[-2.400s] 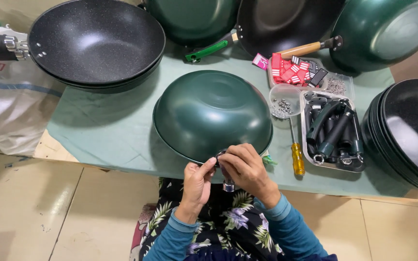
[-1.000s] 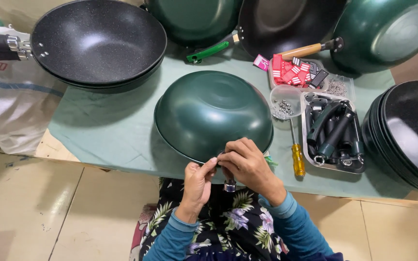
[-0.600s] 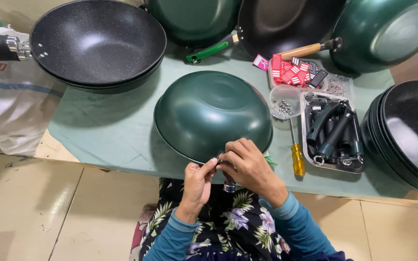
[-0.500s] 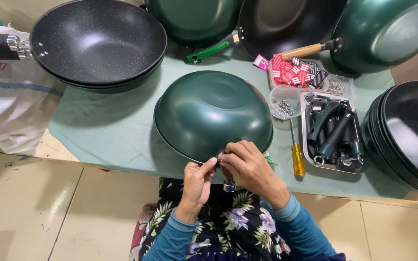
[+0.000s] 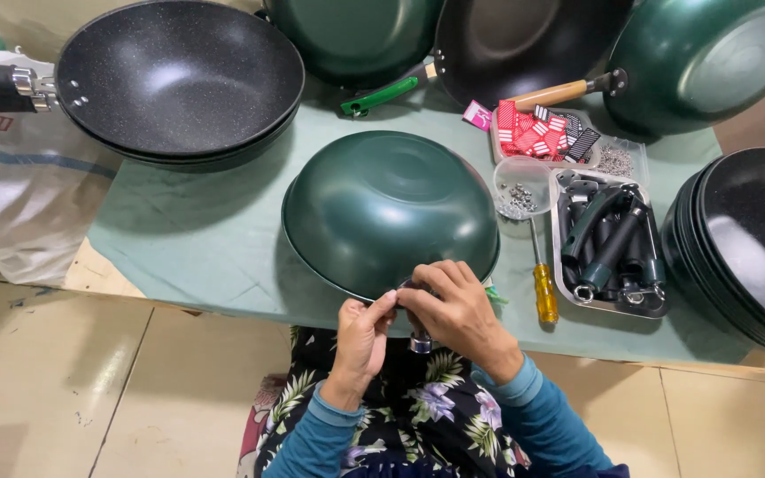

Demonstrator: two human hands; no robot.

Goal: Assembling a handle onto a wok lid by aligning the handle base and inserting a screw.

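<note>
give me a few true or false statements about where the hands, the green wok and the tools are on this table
1. The green wok lies upside down. True.
2. Both hands work at its near rim. True: the left hand and right hand meet there.
3. The screwdriver has a red handle. False: it is yellow.
4. The tray of handles sits left of the wok. False: it sits to its right.
5. A small clear cup holds small metal parts. True.
</note>
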